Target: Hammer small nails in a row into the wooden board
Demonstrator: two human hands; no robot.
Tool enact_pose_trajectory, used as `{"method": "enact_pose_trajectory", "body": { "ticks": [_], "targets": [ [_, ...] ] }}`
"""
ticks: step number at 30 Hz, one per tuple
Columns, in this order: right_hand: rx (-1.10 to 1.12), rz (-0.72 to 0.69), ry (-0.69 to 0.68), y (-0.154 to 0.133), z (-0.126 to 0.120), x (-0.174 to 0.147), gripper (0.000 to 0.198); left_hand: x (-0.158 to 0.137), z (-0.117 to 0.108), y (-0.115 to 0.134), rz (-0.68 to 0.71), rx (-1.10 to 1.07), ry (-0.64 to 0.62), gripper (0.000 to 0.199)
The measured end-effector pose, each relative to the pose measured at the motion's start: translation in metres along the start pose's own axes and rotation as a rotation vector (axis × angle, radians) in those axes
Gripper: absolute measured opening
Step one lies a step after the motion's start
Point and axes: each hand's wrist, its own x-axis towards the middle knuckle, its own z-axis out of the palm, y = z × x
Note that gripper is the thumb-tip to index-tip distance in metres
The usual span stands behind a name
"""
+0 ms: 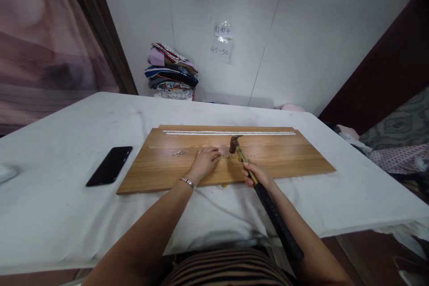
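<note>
My right hand [259, 175] is wrapped round the shaft of a claw hammer [275, 214], above its black grip. The hammer's rusty head is raised just over a brown wooden board [284, 154]. My left hand [206, 161] rests on the board left of the hammer head, fingers bent and pressed together. Whatever its fingertips pinch, if anything, is too small to make out. Between the hands, a short row of small nail heads [251, 156] runs rightward along the wood. A little pile of loose nails [180, 153] lies left of my left hand.
Two white marked strips [231, 133] lie along the board's far edge. A black phone [110, 166] is on the white-covered table [60, 214], left of the board. Folded cloths [172, 71] are stacked against the wall, which carries handwritten paper notes [221, 49].
</note>
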Motion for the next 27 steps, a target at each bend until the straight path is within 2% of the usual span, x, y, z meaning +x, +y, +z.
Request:
{"method": "enact_pose_trajectory", "body": {
  "ticks": [27],
  "targets": [
    [0.004, -0.008, -0.014, 0.0044, -0.0020, 0.0036, 0.043, 0.0004, -0.0020, 0.0024, 0.000, -0.002, -0.004, 0.025]
  ]
}}
